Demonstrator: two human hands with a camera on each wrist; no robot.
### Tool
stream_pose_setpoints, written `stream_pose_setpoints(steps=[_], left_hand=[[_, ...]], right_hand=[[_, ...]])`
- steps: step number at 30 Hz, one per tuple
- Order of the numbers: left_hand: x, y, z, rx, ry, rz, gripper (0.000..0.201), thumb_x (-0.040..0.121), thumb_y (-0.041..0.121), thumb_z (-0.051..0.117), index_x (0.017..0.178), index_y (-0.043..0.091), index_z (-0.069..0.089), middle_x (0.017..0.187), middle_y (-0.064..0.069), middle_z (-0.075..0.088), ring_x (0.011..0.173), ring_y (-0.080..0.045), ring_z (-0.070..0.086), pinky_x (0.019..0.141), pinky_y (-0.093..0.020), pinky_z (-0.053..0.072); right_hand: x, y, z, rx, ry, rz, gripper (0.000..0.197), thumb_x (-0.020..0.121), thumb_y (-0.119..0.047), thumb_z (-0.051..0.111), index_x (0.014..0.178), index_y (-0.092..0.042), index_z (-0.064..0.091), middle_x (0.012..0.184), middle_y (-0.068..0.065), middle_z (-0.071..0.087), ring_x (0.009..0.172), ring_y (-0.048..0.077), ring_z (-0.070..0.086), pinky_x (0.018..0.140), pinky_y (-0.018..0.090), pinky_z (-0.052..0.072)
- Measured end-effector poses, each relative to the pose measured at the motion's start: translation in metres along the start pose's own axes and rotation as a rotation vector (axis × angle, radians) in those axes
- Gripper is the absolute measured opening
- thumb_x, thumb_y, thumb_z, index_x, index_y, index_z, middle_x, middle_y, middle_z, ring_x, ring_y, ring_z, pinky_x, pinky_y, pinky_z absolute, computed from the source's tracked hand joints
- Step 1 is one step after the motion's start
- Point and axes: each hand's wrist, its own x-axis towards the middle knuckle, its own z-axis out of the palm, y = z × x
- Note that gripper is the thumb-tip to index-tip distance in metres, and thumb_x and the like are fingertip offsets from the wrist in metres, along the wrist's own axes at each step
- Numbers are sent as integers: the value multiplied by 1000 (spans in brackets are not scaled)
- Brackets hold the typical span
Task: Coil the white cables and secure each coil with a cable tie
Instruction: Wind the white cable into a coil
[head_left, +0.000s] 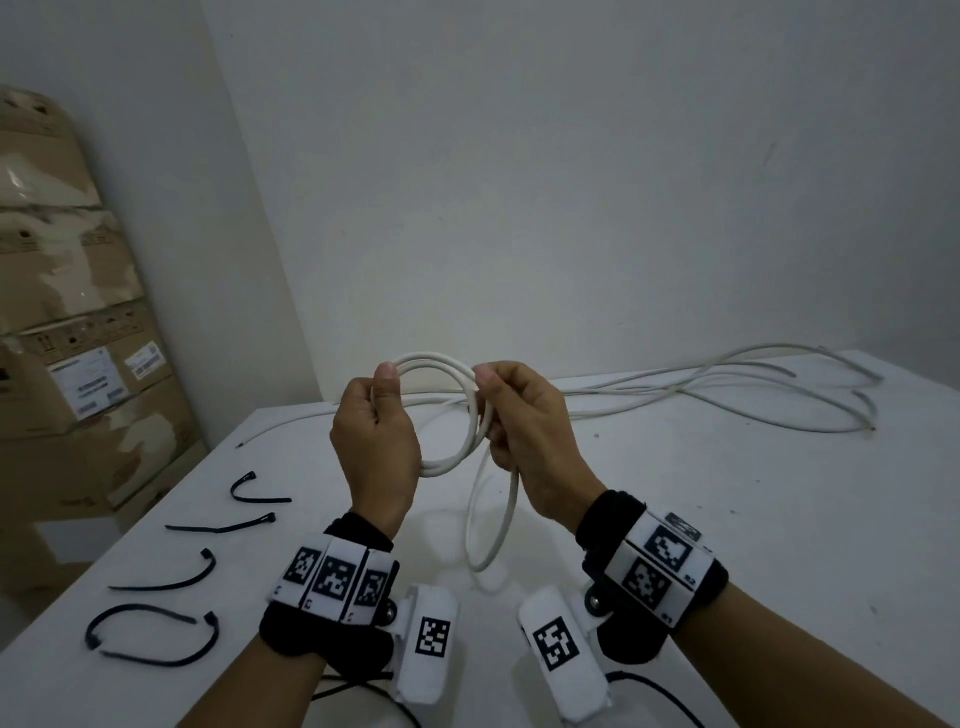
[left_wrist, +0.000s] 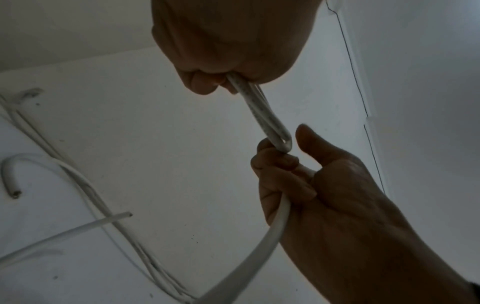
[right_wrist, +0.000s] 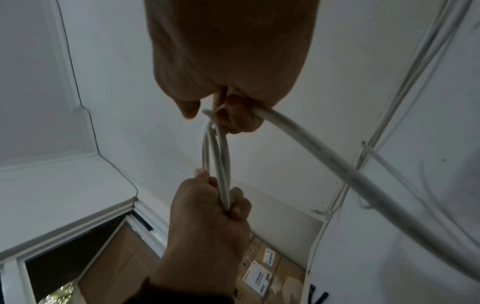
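Note:
A small coil of white cable (head_left: 431, 356) is held up over the white table (head_left: 753, 545) between both hands. My left hand (head_left: 382, 410) grips the coil's left side, thumb on top. My right hand (head_left: 506, 405) grips the right side together with the loose tail (head_left: 513, 512), which hangs in a loop down to the table. The left wrist view shows the coil (left_wrist: 262, 115) edge-on, running from my left hand (left_wrist: 228, 51) to my right hand (left_wrist: 324, 195). In the right wrist view the coil (right_wrist: 221, 164) spans my right hand (right_wrist: 228, 61) and left hand (right_wrist: 207, 216). Several black cable ties (head_left: 221, 527) lie on the table at the left.
More loose white cables (head_left: 727, 384) sprawl over the table's back right, and one cable (head_left: 291, 423) runs along the back left edge. Stacked cardboard boxes (head_left: 78, 312) stand beyond the table's left edge. A white wall rises close behind the table.

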Motion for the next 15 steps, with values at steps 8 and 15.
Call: stream_pose_setpoints(steps=[8,15], left_hand=[[-17,0,-1,-31,29,76,37,100,36,45,71,14,47,55,-1,44,46,-9,42,49,-32,46],[5,8,-25,50,-370,112,38,89,48,60,77,12,60,62,0,65,60,-18,61,61,-43,51]], right_hand=[[-3,15,7,-391,28,-98,31,103,-27,36,80,-19,55,64,1,48,51,4,38,49,14,33],[2,8,-7,-730,-148,-132,30,103,-32,35,79,-22,50,63,-6,48,55,11,41,54,24,34]])
